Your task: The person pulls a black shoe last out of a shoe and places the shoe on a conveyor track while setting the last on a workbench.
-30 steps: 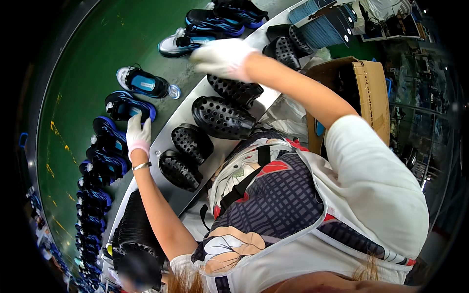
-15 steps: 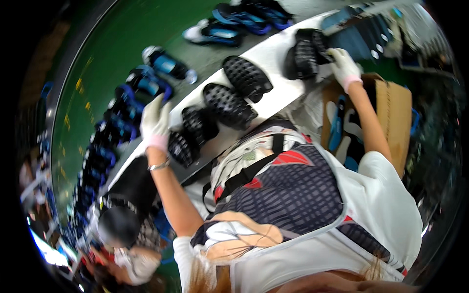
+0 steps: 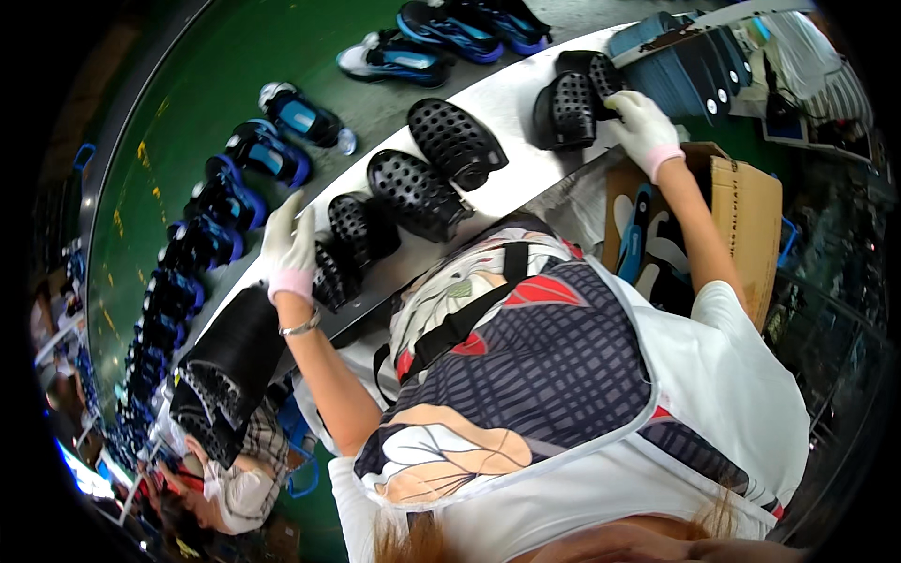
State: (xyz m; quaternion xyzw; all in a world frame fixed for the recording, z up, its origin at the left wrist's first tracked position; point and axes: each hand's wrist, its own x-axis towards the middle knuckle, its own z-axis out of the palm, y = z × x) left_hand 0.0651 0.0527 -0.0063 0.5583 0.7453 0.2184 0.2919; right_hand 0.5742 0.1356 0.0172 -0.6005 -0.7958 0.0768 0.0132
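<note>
My left hand [image 3: 289,246], in a white glove with a pink cuff, hovers with fingers spread at the left edge of a pile of black perforated insoles [image 3: 361,233] on the white shelf [image 3: 507,103]. Two more pairs of black insoles [image 3: 436,169] lie to the right of it. My right hand [image 3: 643,127], gloved the same way, reaches to the far right of the shelf, its fingers curled on the edge of another black insole pile [image 3: 568,108].
Blue and black shoes [image 3: 272,155] ride in a row on the green conveyor belt [image 3: 216,66] beyond the shelf. A cardboard box [image 3: 741,206] with insoles stands under my right arm. Dark insoles [image 3: 690,56] are stacked far right. Another person [image 3: 225,479] works lower left beside a black stack [image 3: 235,357].
My right hand came back from the far shoes to the insole pile on the right. My left hand drew back from the blue shoes to the near insole pile.
</note>
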